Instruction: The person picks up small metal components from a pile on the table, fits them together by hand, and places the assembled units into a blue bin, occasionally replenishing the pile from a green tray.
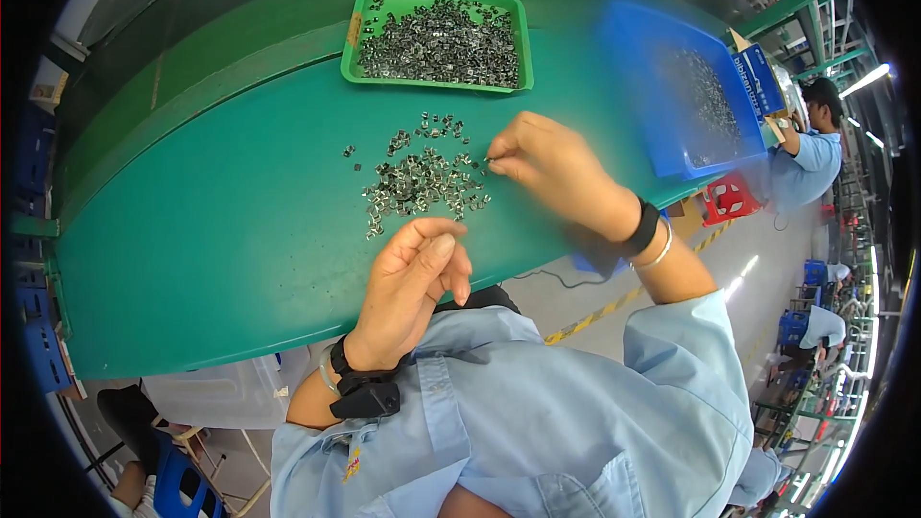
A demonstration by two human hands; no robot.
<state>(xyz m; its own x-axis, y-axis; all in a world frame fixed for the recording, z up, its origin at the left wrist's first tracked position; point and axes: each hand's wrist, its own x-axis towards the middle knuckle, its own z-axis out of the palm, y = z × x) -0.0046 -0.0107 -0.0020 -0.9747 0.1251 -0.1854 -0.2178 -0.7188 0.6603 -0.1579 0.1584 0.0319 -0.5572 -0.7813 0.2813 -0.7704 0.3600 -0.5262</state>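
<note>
A loose pile of small, shiny, bent metal pieces (422,180) lies on the green tabletop (240,201). At the pile's right edge, my right hand (561,173) pinches a small metal piece (489,161) between thumb and fingertips. My left hand (408,288) is just in front of the pile, by the near table edge. Its fingers are curled in with the thumb against them, and whatever they may hold is hidden. Behind the pile stands a green tray (526,48) filled with many of the same metal pieces.
A large blue bin (662,125) with more small pieces stands at the right end of the table. Beside it are a blue box (758,77) and a red stool (729,200). A co-worker (811,158) sits beyond. A clear plastic container (221,393) is below the near edge.
</note>
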